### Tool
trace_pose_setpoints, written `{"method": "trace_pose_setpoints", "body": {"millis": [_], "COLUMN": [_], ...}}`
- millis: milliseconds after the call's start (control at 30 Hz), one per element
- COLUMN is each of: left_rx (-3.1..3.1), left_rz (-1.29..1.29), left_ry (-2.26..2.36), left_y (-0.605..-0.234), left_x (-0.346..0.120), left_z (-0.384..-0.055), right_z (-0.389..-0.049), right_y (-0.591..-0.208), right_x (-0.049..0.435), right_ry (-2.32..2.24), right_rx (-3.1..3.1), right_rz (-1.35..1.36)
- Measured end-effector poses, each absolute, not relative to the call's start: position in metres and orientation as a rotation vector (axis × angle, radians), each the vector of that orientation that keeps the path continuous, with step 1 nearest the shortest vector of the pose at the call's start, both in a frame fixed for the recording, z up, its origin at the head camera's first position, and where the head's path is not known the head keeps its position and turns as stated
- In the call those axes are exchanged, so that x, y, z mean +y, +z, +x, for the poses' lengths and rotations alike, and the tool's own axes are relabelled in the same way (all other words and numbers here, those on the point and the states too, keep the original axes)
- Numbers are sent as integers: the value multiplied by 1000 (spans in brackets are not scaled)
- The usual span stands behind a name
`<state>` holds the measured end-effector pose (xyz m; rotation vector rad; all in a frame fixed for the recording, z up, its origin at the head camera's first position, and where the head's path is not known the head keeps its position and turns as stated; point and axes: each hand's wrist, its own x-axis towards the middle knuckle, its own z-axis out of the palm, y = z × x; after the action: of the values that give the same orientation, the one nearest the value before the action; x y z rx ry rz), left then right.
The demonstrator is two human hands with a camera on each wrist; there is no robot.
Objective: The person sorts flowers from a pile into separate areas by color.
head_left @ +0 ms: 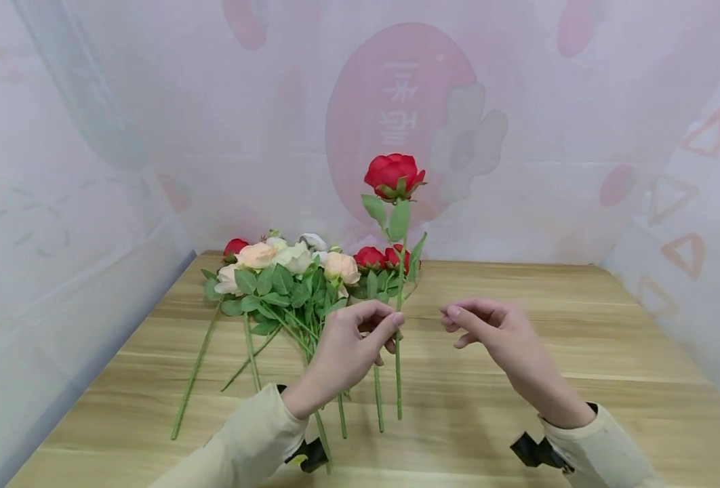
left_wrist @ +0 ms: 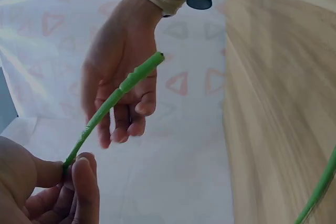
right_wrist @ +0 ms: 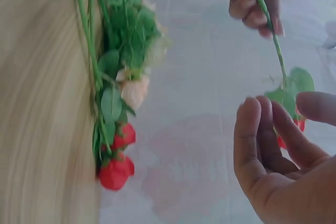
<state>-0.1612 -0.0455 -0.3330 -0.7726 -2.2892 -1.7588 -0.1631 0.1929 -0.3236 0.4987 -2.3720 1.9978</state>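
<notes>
Upright in front of me stands a red artificial flower (head_left: 394,175) on a long green stem (head_left: 400,291) with a few leaves. My left hand (head_left: 354,349) pinches this stem between thumb and fingers, well below the bloom. The cut lower end of the stem (left_wrist: 142,72) points out past the left fingers in the left wrist view. To the right of the flower, my right hand (head_left: 506,352) hovers over the table with loosely bent fingers and nothing in them. In the right wrist view a gap separates the right fingertips (right_wrist: 252,109) from the stem.
A pile of artificial flowers lies on the wooden table (head_left: 580,339), left of centre: peach blooms (head_left: 340,267), white ones (head_left: 313,242) and red ones (head_left: 369,257). Their stems (head_left: 195,369) point toward me. A printed curtain (head_left: 274,135) encloses the back and sides.
</notes>
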Motion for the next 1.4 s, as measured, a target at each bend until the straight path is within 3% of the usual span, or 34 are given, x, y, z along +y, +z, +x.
{"method": "trace_pose_setpoints", "body": {"millis": [933,1167,1400], "left_rx": [-2159,-2273,-2511], "left_rz": [-1108,-1108,-1013], "left_ry": [-1326,-1119,-947], "left_y": [-361,-356,-350], "left_x": [-26,-30,-42], "left_z": [-150,-149,-156], "right_z": [-149,-151,-159], "right_y": [-344,-344,-347], "right_x": [167,168,183], "right_ry": [2009,1935,1963], "right_rx": [-2386,-2400,-2400], "right_rz": [473,479,308]}}
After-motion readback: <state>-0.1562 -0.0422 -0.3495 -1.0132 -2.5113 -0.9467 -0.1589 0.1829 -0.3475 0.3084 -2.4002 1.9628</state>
